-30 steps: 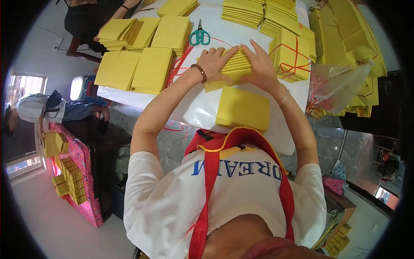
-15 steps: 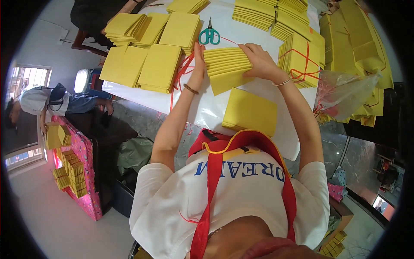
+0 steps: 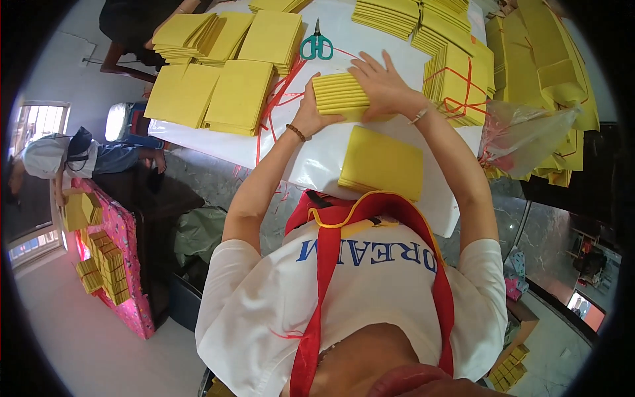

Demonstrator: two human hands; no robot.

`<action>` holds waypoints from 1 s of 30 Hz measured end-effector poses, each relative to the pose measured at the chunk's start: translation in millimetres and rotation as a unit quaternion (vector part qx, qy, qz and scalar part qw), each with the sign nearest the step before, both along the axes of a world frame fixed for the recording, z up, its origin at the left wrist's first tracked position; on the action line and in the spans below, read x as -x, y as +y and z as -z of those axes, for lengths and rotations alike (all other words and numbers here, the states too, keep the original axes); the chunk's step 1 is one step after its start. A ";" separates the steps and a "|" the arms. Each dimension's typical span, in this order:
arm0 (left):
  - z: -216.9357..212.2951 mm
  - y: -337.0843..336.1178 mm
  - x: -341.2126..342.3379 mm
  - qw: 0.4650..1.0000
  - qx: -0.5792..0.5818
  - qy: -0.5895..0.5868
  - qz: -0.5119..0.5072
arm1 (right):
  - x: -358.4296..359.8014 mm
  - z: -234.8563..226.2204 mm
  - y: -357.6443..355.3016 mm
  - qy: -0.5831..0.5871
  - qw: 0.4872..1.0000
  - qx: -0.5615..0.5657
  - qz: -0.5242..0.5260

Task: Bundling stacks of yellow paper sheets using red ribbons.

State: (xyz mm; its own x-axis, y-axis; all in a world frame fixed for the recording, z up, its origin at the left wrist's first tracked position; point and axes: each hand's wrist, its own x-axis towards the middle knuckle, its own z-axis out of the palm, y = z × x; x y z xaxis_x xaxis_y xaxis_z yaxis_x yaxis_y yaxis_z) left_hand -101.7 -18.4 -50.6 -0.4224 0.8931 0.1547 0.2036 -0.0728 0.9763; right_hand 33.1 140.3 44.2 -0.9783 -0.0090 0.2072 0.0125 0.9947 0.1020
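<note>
A stack of folded yellow paper [image 3: 339,96] stands on the white-covered table, its folded edges facing up in a row. My left hand [image 3: 311,114] grips its left end, with the thumb along the near side. Against its right end rests my right hand [image 3: 383,87], palm toward the paper and fingers spread. Nearer to me lies another yellow paper stack [image 3: 381,162], flat at the table's front edge. Teal-handled scissors [image 3: 317,47] lie just beyond my hands. Red ribbon strips [image 3: 272,106] lie to the left of my left hand.
Several yellow paper stacks [image 3: 239,96] fill the table's left side. On the right are a bundle tied with red ribbon [image 3: 458,83] and a clear plastic bag [image 3: 529,135]. Another person [image 3: 86,155] is at far left, by a pink-covered surface [image 3: 132,264] bearing yellow bundles.
My left hand has shifted from flat against the stack's end to gripping it around the near side. My right hand's fingers have lifted and spread. The stack looks squarer and more compact.
</note>
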 end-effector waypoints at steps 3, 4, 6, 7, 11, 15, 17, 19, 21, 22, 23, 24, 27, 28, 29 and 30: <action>-7.2 -0.7 4.3 0.999 0.009 0.047 -0.022 | 22.0 -11.2 -19.1 -0.121 0.981 0.141 0.062; -17.9 0.0 6.8 0.995 0.026 0.086 -0.034 | 21.9 -19.9 -18.3 -0.120 0.981 0.139 0.060; -46.9 -5.7 12.8 0.991 -0.007 0.130 -0.032 | 17.3 -37.4 -13.3 -0.128 0.954 0.262 0.067; -60.0 -8.4 16.0 0.984 -0.041 0.172 -0.029 | 10.6 -39.5 -9.7 -0.126 0.955 0.259 0.068; -58.4 -15.3 54.6 0.945 -0.174 -0.249 -0.124 | -8.9 -41.6 -10.6 0.059 0.826 0.560 0.035; -80.1 1.3 14.2 0.970 -0.113 -0.208 0.044 | -10.0 -28.8 -9.7 0.174 0.654 0.736 0.006; -86.2 6.1 8.7 0.984 -0.089 -0.143 0.059 | -11.3 -23.6 -8.2 0.184 0.647 0.740 0.014; -92.7 10.0 4.3 0.996 -0.040 -0.013 0.079 | -13.1 -17.4 -5.1 0.191 0.639 0.745 0.022; -77.1 21.4 10.9 0.997 -0.029 0.012 0.070 | -12.0 -8.3 0.5 0.168 0.663 0.729 0.034; -65.7 27.3 13.8 0.997 -0.019 0.038 0.063 | -12.4 0.5 4.7 0.170 0.662 0.729 0.036; -53.4 30.7 13.9 0.997 -0.018 0.037 0.065 | -12.8 13.2 10.2 0.117 0.670 0.731 0.056; -36.8 32.4 13.9 0.996 -0.015 0.083 0.028 | -13.4 29.7 13.7 0.063 0.673 0.733 0.076; -20.0 36.9 8.8 0.989 -0.021 0.147 0.002 | -19.5 77.2 23.5 -0.011 0.643 0.758 0.105; -18.9 37.3 8.3 0.986 -0.028 0.165 0.002 | -19.6 80.5 26.6 -0.010 0.643 0.759 0.107; -18.6 39.1 10.3 0.986 -0.028 0.165 0.004 | -19.6 83.9 29.2 -0.024 0.662 0.742 0.103; -20.0 36.3 11.6 0.989 -0.012 0.143 0.017 | -20.2 85.0 26.4 -0.041 0.678 0.727 0.100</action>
